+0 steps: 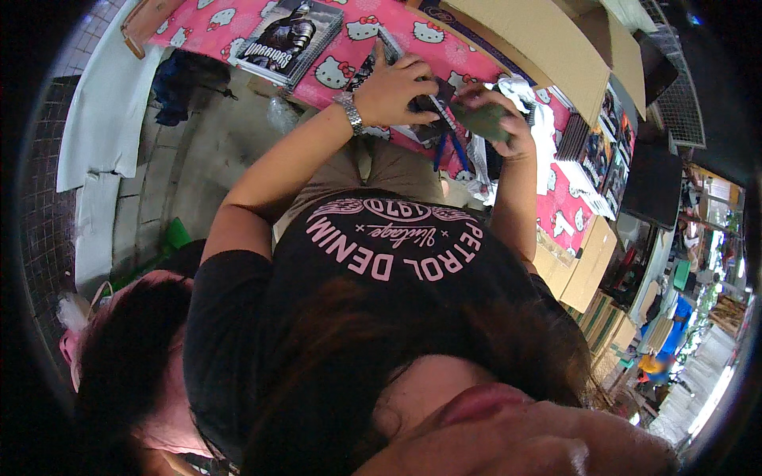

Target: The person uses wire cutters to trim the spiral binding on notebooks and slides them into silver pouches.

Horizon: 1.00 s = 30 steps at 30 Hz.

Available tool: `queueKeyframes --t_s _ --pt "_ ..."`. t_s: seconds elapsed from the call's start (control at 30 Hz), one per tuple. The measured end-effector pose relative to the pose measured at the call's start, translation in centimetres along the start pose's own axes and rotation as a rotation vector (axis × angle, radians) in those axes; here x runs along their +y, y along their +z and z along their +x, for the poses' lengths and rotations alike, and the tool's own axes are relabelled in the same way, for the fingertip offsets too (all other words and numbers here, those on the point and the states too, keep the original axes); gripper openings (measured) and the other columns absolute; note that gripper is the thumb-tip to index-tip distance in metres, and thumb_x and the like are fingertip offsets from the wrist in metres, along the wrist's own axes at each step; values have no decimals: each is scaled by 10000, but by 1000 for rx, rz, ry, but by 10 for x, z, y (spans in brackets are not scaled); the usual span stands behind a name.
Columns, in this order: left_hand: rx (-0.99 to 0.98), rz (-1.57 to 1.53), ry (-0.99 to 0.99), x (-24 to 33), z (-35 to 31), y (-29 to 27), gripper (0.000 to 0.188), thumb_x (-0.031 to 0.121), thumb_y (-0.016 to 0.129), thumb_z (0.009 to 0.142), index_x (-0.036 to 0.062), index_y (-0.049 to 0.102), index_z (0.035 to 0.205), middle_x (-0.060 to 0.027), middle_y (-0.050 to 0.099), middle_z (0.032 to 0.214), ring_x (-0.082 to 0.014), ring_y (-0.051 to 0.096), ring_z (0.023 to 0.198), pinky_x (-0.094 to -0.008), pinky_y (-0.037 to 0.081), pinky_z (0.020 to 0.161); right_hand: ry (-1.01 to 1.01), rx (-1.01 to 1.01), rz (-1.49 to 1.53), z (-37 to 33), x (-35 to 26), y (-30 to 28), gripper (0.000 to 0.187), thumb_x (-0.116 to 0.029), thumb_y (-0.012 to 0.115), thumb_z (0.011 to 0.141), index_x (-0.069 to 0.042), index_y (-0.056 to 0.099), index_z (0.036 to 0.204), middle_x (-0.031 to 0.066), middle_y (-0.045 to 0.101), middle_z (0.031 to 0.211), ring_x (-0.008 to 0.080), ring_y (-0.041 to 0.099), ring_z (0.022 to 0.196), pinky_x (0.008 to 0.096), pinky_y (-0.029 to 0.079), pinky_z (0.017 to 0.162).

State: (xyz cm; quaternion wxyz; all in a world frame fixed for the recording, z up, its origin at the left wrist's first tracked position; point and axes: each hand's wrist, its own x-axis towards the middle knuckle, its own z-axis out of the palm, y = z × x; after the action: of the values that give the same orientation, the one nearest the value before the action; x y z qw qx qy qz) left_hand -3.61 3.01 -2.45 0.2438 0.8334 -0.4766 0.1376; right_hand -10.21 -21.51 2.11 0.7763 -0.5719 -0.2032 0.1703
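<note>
The person wears a black short-sleeved T-shirt with pale pink curved lettering and a winged emblem across the chest, khaki-brown trousers, a silver metal link wristwatch on the left wrist, and both forearms are bare.

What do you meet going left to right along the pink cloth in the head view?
Book → wristwatch → left hand → right hand holding a dark green thing → stacked booklets.
</note>
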Motion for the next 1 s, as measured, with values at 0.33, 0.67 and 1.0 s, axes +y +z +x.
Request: queueKeyframes --t_s 0.33,0.67,1.0 --pt "-75 -27 -33 -1 1 -2 515 561 656 759 181 596 1101 -12 556 1151 -223 443 1228 -811 109 951 189 49 -493 15 -3 5 504 -312 681 687 30 630 1054 142 559 1168 251 544 1081 339 419 937" --pt "-17 -5 -31 -7 2 5 568 583 664 734 172 587 1118 -18 572 1158 -228 458 1223 -812 82 954 112 -23 -349 20 0 -2 446 -237 685 721 6 624 1091 109 603 1091 223 550 1061 326 407 934" --pt "-62 -87 -79 -9 2 0 576 596 675 713 157 611 1079 -25 569 1067 -234 470 1201 -781 132 975 137 3 -293 28 -2 4 537 -326 699 648 29 639 1046 140 571 1140 267 529 1078 357 387 963"
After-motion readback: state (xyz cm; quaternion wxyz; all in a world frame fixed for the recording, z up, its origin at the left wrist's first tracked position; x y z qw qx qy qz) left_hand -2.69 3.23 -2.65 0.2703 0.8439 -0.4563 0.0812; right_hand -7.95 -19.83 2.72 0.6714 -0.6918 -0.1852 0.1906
